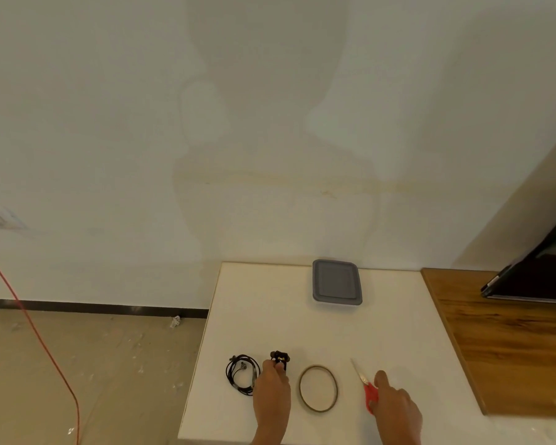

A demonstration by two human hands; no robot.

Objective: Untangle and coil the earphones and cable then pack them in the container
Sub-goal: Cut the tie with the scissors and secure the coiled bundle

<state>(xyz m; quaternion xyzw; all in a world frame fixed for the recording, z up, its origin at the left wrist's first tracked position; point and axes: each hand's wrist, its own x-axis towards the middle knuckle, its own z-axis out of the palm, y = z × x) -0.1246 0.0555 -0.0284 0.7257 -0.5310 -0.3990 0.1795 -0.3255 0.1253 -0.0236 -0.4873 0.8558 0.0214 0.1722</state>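
Here, a white table (270, 316) against a pale wall, midway through tidying. Left to right:

- **Floor:** a thin red power cord (29, 319) trails across the floor, clear of the table's left edge and no part of the job.
- **Earphones:** near the front edge, toward the left corner, the black wired earphones (242, 367) lie in a loose round coil, seemingly wound already and parked where they will not re-tangle.
- **Left side:** just beside the earphones, the left grip (272, 390) is closed narrow, its fingertips pinching a small black bundle of cable (280, 359). Holding it this way probably keeps the turns from springing open.
- **Tape:** next along the front edge lies a thin brown ring of adhesive tape (300, 387), flat and within reach, presumably for binding the bundle.
- **Container:** well behind the tape ring, at the table's far edge, sits the grey rectangular lidded plastic container (337, 282). Its lid is on and nothing is packed yet, so it needs opening first.
- **Scissors:** red-handled steel scissors (368, 391) lie near the front edge with the blades pointing away.
- **Right side:** the right grip (395, 403) covers the scissor handles with one digit extended. Whether it has closed round them cannot be told.
- **Beyond the right edge:** a brown wooden top (495, 332) carries a tilted dark flat screen (540, 277).
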